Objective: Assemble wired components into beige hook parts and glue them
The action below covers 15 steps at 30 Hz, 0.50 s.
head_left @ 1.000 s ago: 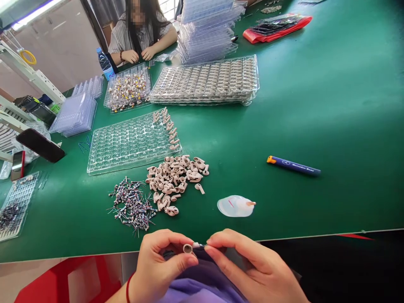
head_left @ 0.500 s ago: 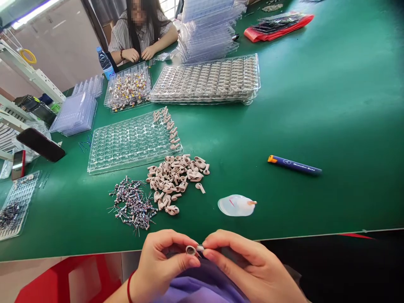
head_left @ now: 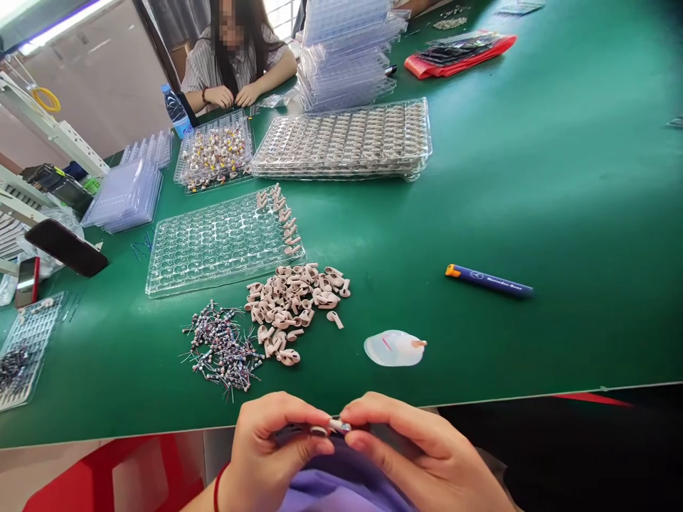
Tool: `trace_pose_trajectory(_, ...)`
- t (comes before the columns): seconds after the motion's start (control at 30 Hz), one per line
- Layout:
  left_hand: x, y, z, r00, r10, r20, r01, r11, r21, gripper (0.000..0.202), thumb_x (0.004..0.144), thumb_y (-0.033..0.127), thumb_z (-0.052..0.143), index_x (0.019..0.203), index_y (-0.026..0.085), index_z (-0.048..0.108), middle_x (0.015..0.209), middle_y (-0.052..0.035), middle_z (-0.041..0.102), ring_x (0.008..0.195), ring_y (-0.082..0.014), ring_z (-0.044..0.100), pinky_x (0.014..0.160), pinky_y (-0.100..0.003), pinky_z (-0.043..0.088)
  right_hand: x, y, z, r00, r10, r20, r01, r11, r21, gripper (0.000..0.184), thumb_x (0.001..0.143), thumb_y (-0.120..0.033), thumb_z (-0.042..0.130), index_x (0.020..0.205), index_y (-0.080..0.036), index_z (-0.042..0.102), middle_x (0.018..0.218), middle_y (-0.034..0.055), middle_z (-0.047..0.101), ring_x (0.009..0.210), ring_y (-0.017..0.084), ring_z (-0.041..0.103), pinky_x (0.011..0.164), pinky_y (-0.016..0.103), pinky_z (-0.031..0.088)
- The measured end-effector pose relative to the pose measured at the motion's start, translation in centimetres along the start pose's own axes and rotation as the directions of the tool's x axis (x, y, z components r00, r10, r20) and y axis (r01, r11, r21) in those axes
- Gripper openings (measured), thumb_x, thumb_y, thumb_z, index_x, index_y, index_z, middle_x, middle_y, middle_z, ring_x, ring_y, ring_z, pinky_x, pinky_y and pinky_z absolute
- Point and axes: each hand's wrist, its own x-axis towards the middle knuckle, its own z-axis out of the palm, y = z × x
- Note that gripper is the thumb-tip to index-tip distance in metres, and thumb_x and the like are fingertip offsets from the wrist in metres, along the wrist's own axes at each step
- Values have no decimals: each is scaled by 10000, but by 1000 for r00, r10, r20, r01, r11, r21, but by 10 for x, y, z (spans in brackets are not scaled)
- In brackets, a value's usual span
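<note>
Both hands meet just below the table's near edge, over a purple garment. My left hand (head_left: 272, 448) pinches a small beige shell piece (head_left: 320, 429) between thumb and fingers. My right hand (head_left: 410, 455) pinches a small wired part (head_left: 340, 426) and holds it against the shell. On the green table ahead lie a heap of beige shell pieces (head_left: 293, 302) and a heap of small wired components (head_left: 221, 348). Behind them is a clear cell tray (head_left: 213, 245) with one column of shells along its right side.
A clear dish with a red-tipped item (head_left: 393, 348) and a blue pen (head_left: 488, 281) lie to the right. Filled trays (head_left: 341, 142), a tall tray stack (head_left: 346, 50) and a tray of wired parts (head_left: 216, 153) stand farther back. Another person (head_left: 240, 57) sits at the far end. Phones (head_left: 64, 245) are at left.
The shell in my left hand has turned so its round opening no longer faces up. My right fingers have pushed the small part closer into it. The view has shifted slightly.
</note>
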Motion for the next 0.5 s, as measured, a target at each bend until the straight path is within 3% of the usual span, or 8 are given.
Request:
trace_pose_trajectory(0.2,-4,-3,0,999,48,24,-48,998,30,191,750,174,801,913,273,794,767,-40,782,663,-157,693,636,-211,540,1,0,2,1000,-15,10,15,1000,9,208,888,-385,642,793,-216,716,662,15,734,570,133,697,554,164,571)
trace_pose_trajectory(0.5,-7,-4,-1,988,144,46,-146,988,49,367,789,50,728,1024,329,770,798,-28,766,693,-145,695,661,-207,551,0,1,4,987,-154,-45,153,988,-23,77,888,-262,658,844,-219,706,708,18,744,596,128,708,582,158,578)
